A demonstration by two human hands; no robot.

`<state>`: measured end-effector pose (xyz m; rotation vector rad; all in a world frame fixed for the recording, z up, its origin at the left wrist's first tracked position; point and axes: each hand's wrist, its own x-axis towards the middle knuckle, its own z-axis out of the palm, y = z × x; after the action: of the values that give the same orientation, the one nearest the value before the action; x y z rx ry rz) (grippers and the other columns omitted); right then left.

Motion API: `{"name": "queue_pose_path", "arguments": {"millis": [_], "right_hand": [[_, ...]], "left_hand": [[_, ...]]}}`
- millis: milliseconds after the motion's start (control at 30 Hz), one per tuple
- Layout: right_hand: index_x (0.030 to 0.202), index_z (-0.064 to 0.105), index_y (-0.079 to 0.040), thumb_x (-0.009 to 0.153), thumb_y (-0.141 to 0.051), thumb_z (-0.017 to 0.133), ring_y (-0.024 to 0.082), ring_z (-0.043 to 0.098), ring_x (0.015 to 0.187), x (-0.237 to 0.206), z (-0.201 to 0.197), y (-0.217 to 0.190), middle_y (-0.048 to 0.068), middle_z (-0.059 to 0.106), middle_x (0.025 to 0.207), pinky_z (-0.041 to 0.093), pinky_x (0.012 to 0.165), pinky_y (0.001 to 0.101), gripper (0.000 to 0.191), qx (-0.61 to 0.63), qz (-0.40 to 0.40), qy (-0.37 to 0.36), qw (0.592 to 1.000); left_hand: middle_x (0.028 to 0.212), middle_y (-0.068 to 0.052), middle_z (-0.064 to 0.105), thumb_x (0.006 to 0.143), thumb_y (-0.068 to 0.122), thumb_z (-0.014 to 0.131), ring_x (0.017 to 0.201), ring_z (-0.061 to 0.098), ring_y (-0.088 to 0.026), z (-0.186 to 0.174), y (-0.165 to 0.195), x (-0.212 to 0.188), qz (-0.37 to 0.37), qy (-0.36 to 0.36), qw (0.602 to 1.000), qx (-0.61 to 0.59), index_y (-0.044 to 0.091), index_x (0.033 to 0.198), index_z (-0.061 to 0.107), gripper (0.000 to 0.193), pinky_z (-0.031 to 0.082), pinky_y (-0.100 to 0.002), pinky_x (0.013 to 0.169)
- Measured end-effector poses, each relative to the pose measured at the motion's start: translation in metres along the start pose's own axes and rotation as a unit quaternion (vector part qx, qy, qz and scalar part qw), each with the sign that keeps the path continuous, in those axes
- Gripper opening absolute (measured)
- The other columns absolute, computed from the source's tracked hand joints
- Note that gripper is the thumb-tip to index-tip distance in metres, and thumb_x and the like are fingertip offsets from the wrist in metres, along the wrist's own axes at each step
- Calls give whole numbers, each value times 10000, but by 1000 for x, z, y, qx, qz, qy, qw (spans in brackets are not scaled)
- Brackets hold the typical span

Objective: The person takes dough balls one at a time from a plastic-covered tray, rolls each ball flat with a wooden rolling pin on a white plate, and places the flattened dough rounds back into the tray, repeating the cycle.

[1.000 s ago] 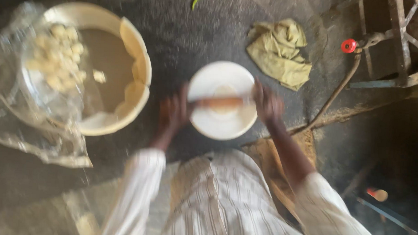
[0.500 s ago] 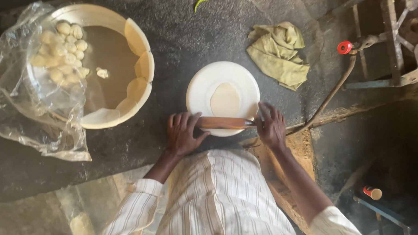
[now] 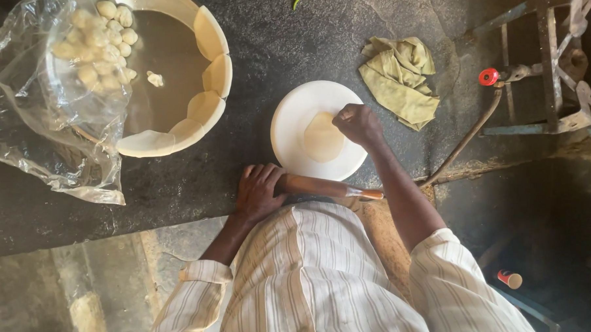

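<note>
Right hand (image 3: 357, 123) pinches the dough (image 3: 323, 136) at its 2 o'clock edge; left hand (image 3: 260, 191) clasps the pin (image 3: 327, 187) (parked on the worktop (image 3: 300, 42)). Pull hard and that thin round could tear.

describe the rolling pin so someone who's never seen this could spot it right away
Start at the round white board in the middle of the dark stone counter. Just below its near edge lies the rolling pin, a slim brown wooden rod lying almost level, with the left hand resting on its left end. It is the only long wooden thing there; the dough disc under the right hand is flat and pale.
</note>
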<state>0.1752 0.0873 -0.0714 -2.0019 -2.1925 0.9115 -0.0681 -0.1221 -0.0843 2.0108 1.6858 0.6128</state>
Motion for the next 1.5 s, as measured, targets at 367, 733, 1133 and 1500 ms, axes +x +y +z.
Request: {"name": "queue_pose_path", "arguments": {"millis": [367, 733, 1133, 1500], "right_hand": [[1200, 708, 1, 904, -295, 759, 162, 748, 845, -53, -12, -24, 139, 784, 979, 625, 684, 300, 422, 340, 8, -181, 923], [1295, 698, -146, 1030, -473, 575, 198, 730, 949, -73, 17, 84, 76, 778, 1070, 586, 796, 420, 439, 126, 0, 29, 992], [1412, 621, -159, 1095, -431, 336, 405, 692, 988, -11, 9, 70, 198, 695, 1217, 561, 810, 529, 505, 29, -82, 163, 983], [1529, 504, -246, 1075, -481, 262, 396, 686, 1045, -33, 6, 97, 230, 650, 1286, 581, 834, 482, 565, -16, -32, 35, 999]], "left_hand": [[1079, -34, 660, 697, 342, 886, 1058, 621, -237, -17, -3, -13, 5, -2, 1000, -21, 133, 1151, 677, 542, 403, -449, 994], [1107, -64, 675, 758, 570, 835, 1061, 644, -254, -12, -16, 31, 7, -55, 998, 25, 102, 1143, 669, 628, 451, -487, 938], [828, -117, 689, 994, 640, 626, 690, 704, -340, 12, -61, 106, -12, 47, 987, 153, 75, 1264, 609, 625, 552, -492, 570], [873, -73, 729, 929, 640, 705, 770, 738, -309, 28, -32, 55, -99, 79, 990, 69, 135, 1121, 605, 549, 574, -451, 589]]}}
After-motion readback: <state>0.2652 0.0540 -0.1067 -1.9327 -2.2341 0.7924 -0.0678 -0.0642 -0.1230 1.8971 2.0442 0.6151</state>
